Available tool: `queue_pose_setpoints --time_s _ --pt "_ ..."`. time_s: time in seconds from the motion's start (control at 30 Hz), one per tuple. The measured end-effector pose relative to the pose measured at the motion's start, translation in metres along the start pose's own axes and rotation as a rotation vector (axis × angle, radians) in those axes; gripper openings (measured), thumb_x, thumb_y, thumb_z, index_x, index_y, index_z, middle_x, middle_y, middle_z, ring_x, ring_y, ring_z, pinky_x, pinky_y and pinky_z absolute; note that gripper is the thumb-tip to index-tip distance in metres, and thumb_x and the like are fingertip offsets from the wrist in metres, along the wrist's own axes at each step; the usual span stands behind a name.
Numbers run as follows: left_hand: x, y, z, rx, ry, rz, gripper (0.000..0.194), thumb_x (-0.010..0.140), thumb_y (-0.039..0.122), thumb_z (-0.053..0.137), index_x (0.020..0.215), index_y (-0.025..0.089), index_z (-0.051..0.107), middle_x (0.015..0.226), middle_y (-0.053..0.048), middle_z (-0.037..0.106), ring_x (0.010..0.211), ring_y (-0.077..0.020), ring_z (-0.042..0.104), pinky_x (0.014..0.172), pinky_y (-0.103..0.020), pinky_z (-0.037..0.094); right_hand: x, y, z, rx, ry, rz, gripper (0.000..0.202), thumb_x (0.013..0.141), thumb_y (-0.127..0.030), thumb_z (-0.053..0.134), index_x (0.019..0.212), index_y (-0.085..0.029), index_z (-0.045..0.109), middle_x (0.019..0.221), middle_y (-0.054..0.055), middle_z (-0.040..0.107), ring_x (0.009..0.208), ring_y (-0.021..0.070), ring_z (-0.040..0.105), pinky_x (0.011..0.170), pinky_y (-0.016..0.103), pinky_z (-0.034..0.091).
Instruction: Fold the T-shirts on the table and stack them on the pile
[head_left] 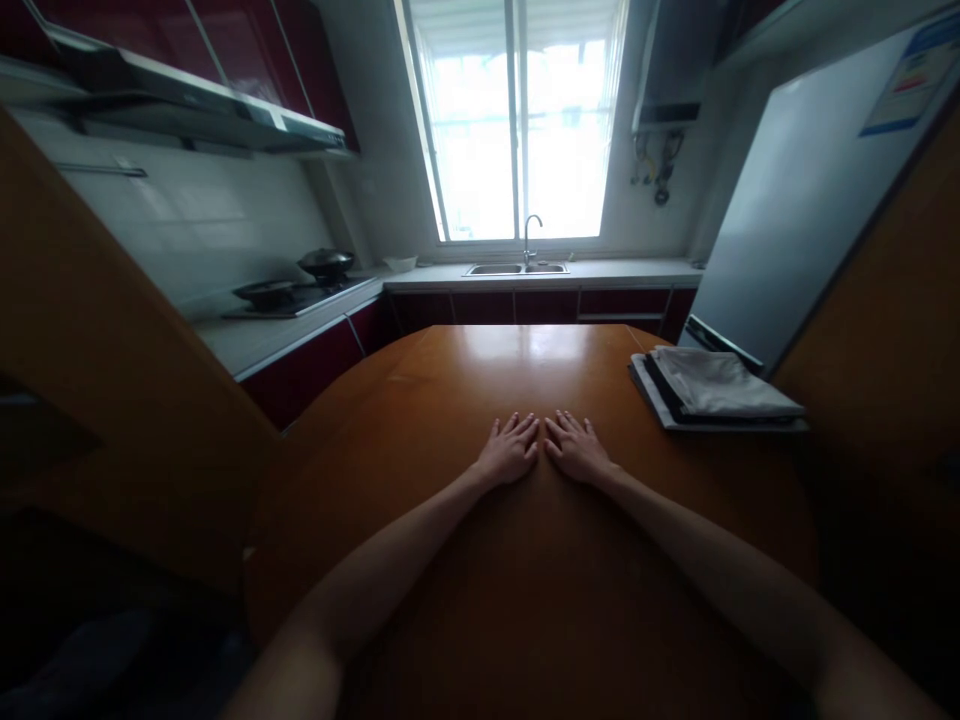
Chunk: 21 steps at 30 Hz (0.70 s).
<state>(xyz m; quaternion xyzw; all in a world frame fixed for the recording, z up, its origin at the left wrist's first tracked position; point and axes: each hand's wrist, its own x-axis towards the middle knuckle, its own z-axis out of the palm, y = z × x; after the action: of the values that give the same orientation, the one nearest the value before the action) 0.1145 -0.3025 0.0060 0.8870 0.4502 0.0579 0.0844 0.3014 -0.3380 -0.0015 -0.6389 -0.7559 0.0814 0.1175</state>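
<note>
My left hand [510, 449] lies palm down on the brown wooden table [420, 430], its fingers spread and pointing away from me. Close beside it, with a narrow gap between the two, my right hand [576, 448] rests flat in the same way, fingers apart. Neither hand holds anything. To the right of my right hand, near the table's right edge, sits a stack of folded cloths [720, 385], light grey or white on top with a black layer and a grey one beneath.
Behind the table runs a counter with a sink [495, 269] and a faucet [531, 235] under the window. A stove with a wok [325, 263] and a pan [264, 292] stands at the left. A fridge [795, 200] rises at the right, beyond the cloths.
</note>
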Motion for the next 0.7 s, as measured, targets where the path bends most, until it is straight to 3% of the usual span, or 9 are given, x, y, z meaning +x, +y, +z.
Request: queue_pose_setpoints --time_s 0.3,0.7 --pt "-0.0009 0.0013 -0.0037 0.028 -0.018 0.007 0.060 0.102 0.053 0.029 0.159 0.035 0.029 0.167 0.001 0.022 0.155 -0.0295 0.015 0.122 -0.062 0.011 -0.0013 0.0003 -0.0042 0.009 0.004 -0.018 0.063 0.101 -0.050 0.036 0.157 -0.021 0.036 0.166 0.014 0.023 0.155 0.0268 0.016 0.122 0.054 0.010" --pt "0.0008 -0.0005 -0.0030 -0.004 -0.003 0.011 0.058 0.101 0.052 0.033 0.157 0.035 0.033 0.167 0.000 0.024 0.155 -0.0301 0.016 0.122 -0.063 0.012 -0.0027 0.0005 -0.0060 0.040 0.024 -0.026 0.062 0.101 -0.049 0.038 0.155 -0.020 0.040 0.165 0.015 0.027 0.154 0.0269 0.018 0.122 0.054 0.011"
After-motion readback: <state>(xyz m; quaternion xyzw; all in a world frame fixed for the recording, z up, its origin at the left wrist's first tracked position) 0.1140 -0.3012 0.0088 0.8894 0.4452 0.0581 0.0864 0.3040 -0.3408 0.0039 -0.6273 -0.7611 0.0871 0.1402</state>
